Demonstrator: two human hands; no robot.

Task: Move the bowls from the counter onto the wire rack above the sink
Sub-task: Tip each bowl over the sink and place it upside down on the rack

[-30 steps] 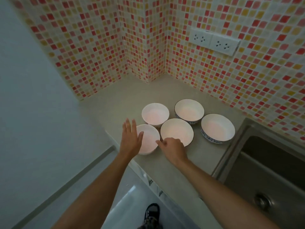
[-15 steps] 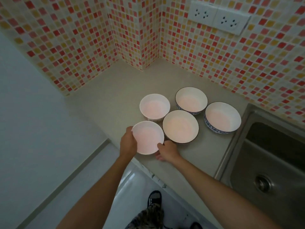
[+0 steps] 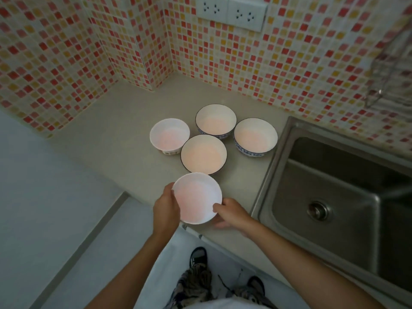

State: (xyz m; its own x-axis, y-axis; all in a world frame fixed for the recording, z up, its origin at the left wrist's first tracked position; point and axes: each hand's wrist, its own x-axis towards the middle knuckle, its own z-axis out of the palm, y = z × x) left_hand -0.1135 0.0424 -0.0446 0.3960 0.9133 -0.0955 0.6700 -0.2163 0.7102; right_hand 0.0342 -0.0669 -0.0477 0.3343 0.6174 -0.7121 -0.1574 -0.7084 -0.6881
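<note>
Bowls, five in all, white inside, all upright. One plain white bowl (image 3: 197, 198) is held at the near edge of the desk (image 3: 107, 139); whether its base touches the surface cannot be told, since the underside is hidden. Left hand (image 3: 166, 211): grip closed on the bowl's left rim, thumb at the edge, fingers out of sight beneath. Right hand (image 3: 230, 214): grip closed on the right rim, thumb over the lip, fingers curled below and partly hidden.

Remaining four stand on the desk in a close cluster. A dark-rimmed bowl (image 3: 203, 154) sits just behind the held one, its near rim partly covered by it. A plain white bowl with a small marked foot (image 3: 169, 136) stands at left rear, just beside the dark-rimmed one; contact not clear. Blue-patterned bowl (image 3: 215, 121) at rear centre; a second blue-patterned bowl (image 3: 255, 137) at right, near the sink (image 3: 334, 197). Patterns on their outer walls show only as narrow strips.

Wire rack (image 3: 392, 70): upper right, blurred and cut off by the frame edge; contents not discernible. Sink cut off at right and bottom, drain visible. Double wall socket (image 3: 230, 13) on the mosaic tile wall (image 3: 66, 52), top edge cropped. Shoes and patterned trousers partly visible at the bottom
</note>
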